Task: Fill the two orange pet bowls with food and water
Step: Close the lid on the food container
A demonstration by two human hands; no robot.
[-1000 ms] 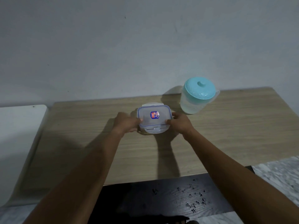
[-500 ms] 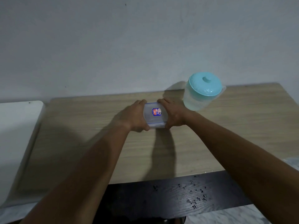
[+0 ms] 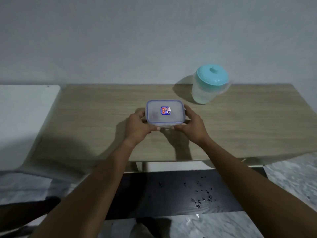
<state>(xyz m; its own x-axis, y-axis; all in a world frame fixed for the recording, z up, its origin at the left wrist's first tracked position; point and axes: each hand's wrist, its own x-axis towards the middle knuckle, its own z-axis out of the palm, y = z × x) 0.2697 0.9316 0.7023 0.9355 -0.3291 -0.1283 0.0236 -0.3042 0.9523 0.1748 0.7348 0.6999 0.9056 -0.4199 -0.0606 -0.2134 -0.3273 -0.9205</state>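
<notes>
Over the middle of the wooden table (image 3: pixel 248 121), a small clear box (image 3: pixel 164 112) with a blue-rimmed lid sits between two hands. Its cloudy lid hides what is inside, and whether its base touches the table cannot be told. The left hand (image 3: pixel 137 125) grips the left end and the right hand (image 3: pixel 193 124) grips the right end. Both have curled fingers that wrap the short sides, and both thumbs lie along the near edge, almost meeting. Most of each finger is hidden behind the box.

A blue and red sticker (image 3: pixel 165 110) lies on the lid, but its writing is too blurred to read.

Near the back right of the table, apart from the box, stands a clear jug (image 3: pixel 202 95) with a teal lid (image 3: pixel 212 74). The level inside it is hard to judge. A white surface (image 3: pixel 25 114) adjoins the table on the left, cut off by the frame. Below the table's near edge lies a dark board (image 3: pixel 171 191) with small dark specks (image 3: pixel 202 198) scattered on it, too small to identify. It rests on a marbled floor (image 3: pixel 291 182). Both forearms cross over the board.
</notes>
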